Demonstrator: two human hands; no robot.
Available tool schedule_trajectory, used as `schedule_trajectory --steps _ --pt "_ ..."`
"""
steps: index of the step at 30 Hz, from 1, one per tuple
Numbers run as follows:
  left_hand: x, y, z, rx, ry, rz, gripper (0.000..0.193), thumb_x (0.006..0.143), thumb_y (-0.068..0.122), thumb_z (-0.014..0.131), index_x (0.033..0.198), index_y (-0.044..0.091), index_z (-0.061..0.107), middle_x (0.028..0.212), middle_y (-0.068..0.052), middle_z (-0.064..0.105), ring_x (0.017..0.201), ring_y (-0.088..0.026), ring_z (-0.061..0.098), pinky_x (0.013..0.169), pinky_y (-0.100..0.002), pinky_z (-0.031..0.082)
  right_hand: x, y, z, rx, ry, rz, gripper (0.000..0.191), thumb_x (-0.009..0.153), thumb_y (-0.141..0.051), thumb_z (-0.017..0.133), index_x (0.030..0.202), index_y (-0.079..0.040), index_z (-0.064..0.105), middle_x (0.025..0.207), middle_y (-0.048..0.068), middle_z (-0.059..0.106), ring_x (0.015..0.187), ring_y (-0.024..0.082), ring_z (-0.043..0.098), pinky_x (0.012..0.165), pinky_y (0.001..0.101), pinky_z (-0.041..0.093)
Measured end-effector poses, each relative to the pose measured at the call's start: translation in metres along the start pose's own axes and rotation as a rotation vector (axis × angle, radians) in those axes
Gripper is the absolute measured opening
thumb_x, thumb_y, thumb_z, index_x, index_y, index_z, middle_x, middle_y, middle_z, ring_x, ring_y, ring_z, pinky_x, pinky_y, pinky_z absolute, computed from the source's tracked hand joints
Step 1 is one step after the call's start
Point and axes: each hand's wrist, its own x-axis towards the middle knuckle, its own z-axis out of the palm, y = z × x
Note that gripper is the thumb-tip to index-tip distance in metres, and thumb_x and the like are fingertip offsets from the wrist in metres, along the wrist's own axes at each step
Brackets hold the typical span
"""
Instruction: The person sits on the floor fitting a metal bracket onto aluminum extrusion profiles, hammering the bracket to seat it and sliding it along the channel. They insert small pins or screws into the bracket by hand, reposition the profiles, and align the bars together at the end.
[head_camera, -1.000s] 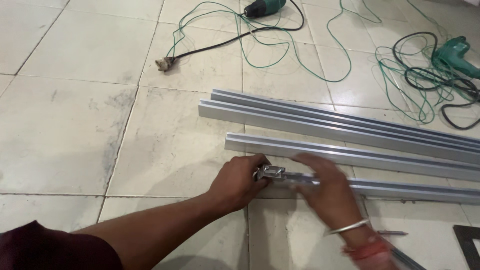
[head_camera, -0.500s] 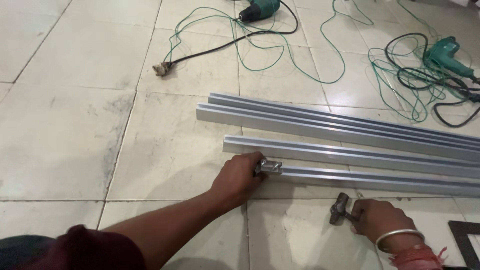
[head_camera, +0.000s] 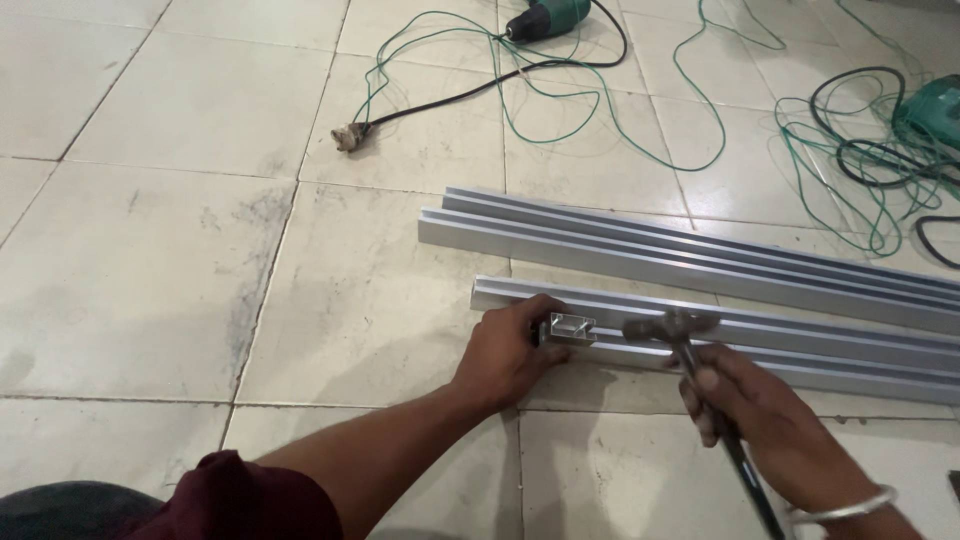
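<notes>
Now left hand (head_camera: 510, 355) pinning aluminium rail (head_camera: 760, 345), right hand (head_camera: 765, 420) gripping hammer (head_camera: 672, 328) above it

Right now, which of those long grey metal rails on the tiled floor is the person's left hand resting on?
The long grey aluminium rail nearest the person. The left hand presses its near end; the other rails lie farther away, untouched. The right hand holds a hammer over it.

The left hand (head_camera: 510, 355) pressed on the end of the nearest aluminium rail (head_camera: 760, 345), beside a small rectangular metal fitting (head_camera: 568, 327) at that end. The right hand (head_camera: 765, 420) gripped a hammer (head_camera: 672, 328), its head just beside the fitting. Two more rails (head_camera: 640, 245) lay on the tiled floor (head_camera: 180, 250), with a green drill (head_camera: 545, 17) and tangled green cables (head_camera: 600, 110) beyond.
</notes>
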Motion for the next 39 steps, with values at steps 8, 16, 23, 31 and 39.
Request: schedule_trajectory --steps 8,16,23,31,39 --pt "0.005 -0.003 0.002 -0.019 0.023 -0.052 0.036 0.080 0.020 0.080 0.113 0.009 0.073 0.092 -0.011 0.076 0.082 -0.026 0.073 0.074 -0.040 0.055 0.013 -0.049 0.080 -0.225 0.383 -0.234 0.047 0.070 -0.024 0.094 0.109 -0.010 0.072 0.069 0.001 0.060 0.058 0.010 0.051 0.055 0.0291 0.047" --pt "0.006 -0.008 0.001 0.015 0.015 -0.054 0.037 0.079 0.018 0.081 0.113 0.008 0.073 0.085 -0.013 0.075 0.077 -0.027 0.072 0.071 -0.040 0.055 0.025 -0.042 0.099 -0.155 0.360 -0.314 0.035 0.075 -0.018 0.089 0.102 -0.003 0.073 0.078 0.004 0.075 0.067 0.010 0.063 0.061 0.0269 0.051" --pt "0.008 -0.006 -0.004 -0.017 0.003 -0.087 0.032 0.079 0.018 0.082 0.108 0.006 0.075 0.084 -0.012 0.076 0.076 -0.025 0.073 0.071 -0.039 0.055 0.036 -0.033 0.101 -0.037 0.340 -0.323 0.027 0.081 -0.014 0.083 0.101 -0.001 0.072 0.085 0.004 0.080 0.075 0.007 0.069 0.067 0.0246 0.054" --pt "0.008 -0.007 -0.006 0.025 -0.025 -0.112 0.030 0.079 0.017 0.082 0.107 0.007 0.074 0.086 -0.013 0.077 0.077 -0.026 0.073 0.073 -0.040 0.055 0.034 -0.033 0.102 -0.046 0.328 -0.308 0.024 0.082 -0.015 0.083 0.099 -0.002 0.073 0.086 0.006 0.080 0.076 0.009 0.070 0.068 0.0260 0.055" --pt "0.008 -0.010 -0.005 -0.013 -0.019 -0.032 0.029 0.079 0.016 0.081 0.105 0.006 0.074 0.088 -0.013 0.077 0.078 -0.025 0.074 0.073 -0.040 0.057 0.030 -0.039 0.103 -0.071 0.331 -0.321 0.029 0.080 -0.018 0.083 0.101 -0.001 0.073 0.087 0.007 0.081 0.076 0.011 0.071 0.067 0.0277 0.055"
